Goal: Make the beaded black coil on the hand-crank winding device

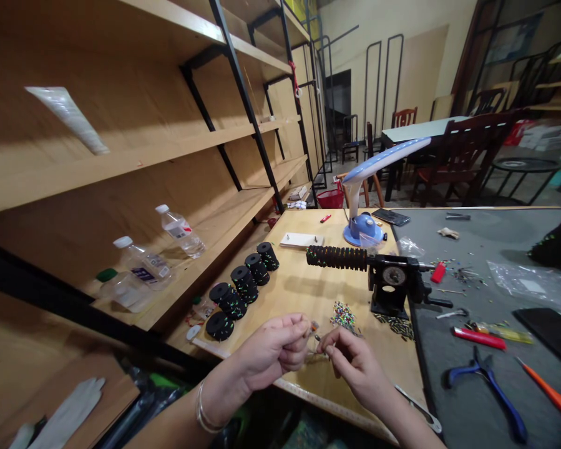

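Observation:
My left hand (273, 349) pinches a tiny bead-like piece at its fingertips, near the front edge of the wooden table (303, 284). Close beside it, my right hand (352, 362) pinches a thin wire or thread that runs toward the left fingers. Just beyond the hands lies a small pile of coloured beads (343, 315). Behind it stands a black hand-crank winder (392, 284) whose long spindle (336, 257) is wrapped in dark beaded cord. A row of black spools (243, 284) with coloured flecks sits to the left.
Blue-handled pliers (488, 380), a red lighter (479, 338) and an orange tool (549, 393) lie on the grey mat (472, 411) at right. A blue desk lamp (367, 187) stands behind the winder. Plastic bottles (144, 265) rest on the left shelf. Chairs and a table fill the background.

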A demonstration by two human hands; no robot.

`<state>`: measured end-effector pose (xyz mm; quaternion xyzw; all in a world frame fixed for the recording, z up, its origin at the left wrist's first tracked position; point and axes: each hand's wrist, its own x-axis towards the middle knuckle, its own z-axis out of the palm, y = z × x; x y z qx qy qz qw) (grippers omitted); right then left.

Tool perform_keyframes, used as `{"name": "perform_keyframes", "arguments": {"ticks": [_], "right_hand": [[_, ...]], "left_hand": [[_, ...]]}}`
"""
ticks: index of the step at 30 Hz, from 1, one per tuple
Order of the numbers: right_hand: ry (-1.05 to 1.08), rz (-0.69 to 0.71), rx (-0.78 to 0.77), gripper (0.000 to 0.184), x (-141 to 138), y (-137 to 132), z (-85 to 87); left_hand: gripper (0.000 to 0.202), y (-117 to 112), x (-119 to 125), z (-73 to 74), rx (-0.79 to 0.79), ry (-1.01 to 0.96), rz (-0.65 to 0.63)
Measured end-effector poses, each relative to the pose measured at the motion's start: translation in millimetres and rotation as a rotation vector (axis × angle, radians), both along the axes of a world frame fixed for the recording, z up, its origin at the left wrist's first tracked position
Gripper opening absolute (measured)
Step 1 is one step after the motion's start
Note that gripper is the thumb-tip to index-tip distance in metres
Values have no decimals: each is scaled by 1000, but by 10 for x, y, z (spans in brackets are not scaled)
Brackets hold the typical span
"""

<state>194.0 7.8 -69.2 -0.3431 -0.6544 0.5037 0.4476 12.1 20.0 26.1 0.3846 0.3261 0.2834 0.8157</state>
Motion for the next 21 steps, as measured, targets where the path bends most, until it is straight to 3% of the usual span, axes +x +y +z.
{"name": "perform_keyframes", "arguments": {"ticks": [5,14,21], "right_hand": [[-26,-9,-48,33,26,-2,-31],[27,10,36,29,-19,23,103],[36,-18,35,26,-57,19,174]], "left_hand": [[42,12,8,-1,6,-10,-35],[30,32,1,-78,30,-21,-44],[35,26,17,-58,41,-31,-46]]}}
